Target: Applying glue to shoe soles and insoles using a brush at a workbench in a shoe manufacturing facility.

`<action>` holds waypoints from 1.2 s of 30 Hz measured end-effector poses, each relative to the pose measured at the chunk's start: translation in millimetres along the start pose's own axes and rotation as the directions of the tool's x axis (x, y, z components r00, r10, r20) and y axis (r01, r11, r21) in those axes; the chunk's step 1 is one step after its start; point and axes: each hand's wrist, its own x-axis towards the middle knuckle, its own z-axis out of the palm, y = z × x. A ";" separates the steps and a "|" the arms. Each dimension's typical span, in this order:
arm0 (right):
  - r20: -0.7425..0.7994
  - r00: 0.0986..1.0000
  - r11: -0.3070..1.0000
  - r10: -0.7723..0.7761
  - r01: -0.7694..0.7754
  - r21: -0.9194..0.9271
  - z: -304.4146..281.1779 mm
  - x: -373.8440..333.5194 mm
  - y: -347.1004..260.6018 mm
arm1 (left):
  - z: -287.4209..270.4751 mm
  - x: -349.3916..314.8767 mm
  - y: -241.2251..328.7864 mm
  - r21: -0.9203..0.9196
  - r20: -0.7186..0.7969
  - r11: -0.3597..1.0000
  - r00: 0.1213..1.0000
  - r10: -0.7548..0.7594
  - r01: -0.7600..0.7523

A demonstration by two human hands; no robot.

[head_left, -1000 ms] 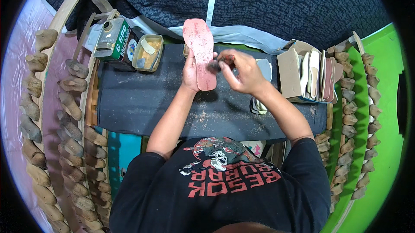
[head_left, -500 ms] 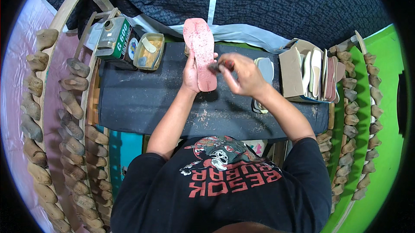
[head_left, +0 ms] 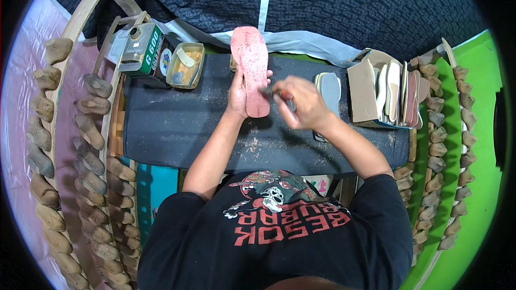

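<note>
A pink shoe insole (head_left: pixel 250 67) with a mottled, dark-specked face is held up over the dark-covered table. My left hand (head_left: pixel 237 97) grips it along its left edge and from behind, with fingertips showing at the right edge. In my closed right hand (head_left: pixel 305 103) is a small tool with a dark end (head_left: pixel 267 92) and an orange-red handle, possibly a brush. Its dark end meets the lower right part of the insole. Motion blurs my right fingers a little.
Grey and pale insoles (head_left: pixel 329 91) lie stacked to the right, beside a cardboard box (head_left: pixel 363 92) of upright insoles. At the back left stand a green-and-grey tin (head_left: pixel 141 51) and a plastic tub (head_left: pixel 186 77). Wooden shoe lasts (head_left: pixel 88 129) line racks on both sides. Shavings litter the tabletop (head_left: pixel 172 123).
The insole has shifted slightly toward me and to the right with my left hand. My right hand and the tool have moved a little lower, still at the insole's lower part.
</note>
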 end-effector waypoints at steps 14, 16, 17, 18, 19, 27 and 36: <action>0.107 0.994 0.999 -0.004 -0.002 0.054 3.0 -21.7 -10.9 | -7.1 -0.6 -2.6 0.013 0.000 0.999 0.999 -0.036 0.036; -0.052 0.996 0.997 -0.067 0.069 0.040 4.8 -12.2 -0.9 | 0.0 -3.1 -5.2 -0.011 -0.013 0.998 0.998 -0.059 0.059; -0.087 0.995 0.998 -0.055 0.057 0.025 3.1 -9.0 5.3 | 4.6 -3.7 -8.4 -0.037 -0.025 0.996 0.997 -0.077 0.076; -0.093 0.995 1.000 -0.029 0.029 -0.002 -0.1 -4.3 11.0 | 11.5 -2.5 -13.5 -0.072 -0.049 0.996 0.998 -0.047 0.044; -0.099 0.995 1.000 -0.005 0.002 -0.029 -3.5 0.4 15.2 | 17.8 -1.4 -16.9 -0.116 -0.063 0.993 0.998 -0.024 0.017; -0.025 0.999 0.999 -0.039 0.039 -0.005 13.3 -19.2 -0.5 | -6.4 -9.5 -14.1 0.039 0.021 0.997 0.998 -0.063 0.063; -0.001 1.000 0.998 -0.029 0.029 0.050 -0.6 -6.4 5.4 | 6.5 -8.5 -12.9 -0.019 -0.034 0.998 0.997 -0.065 0.064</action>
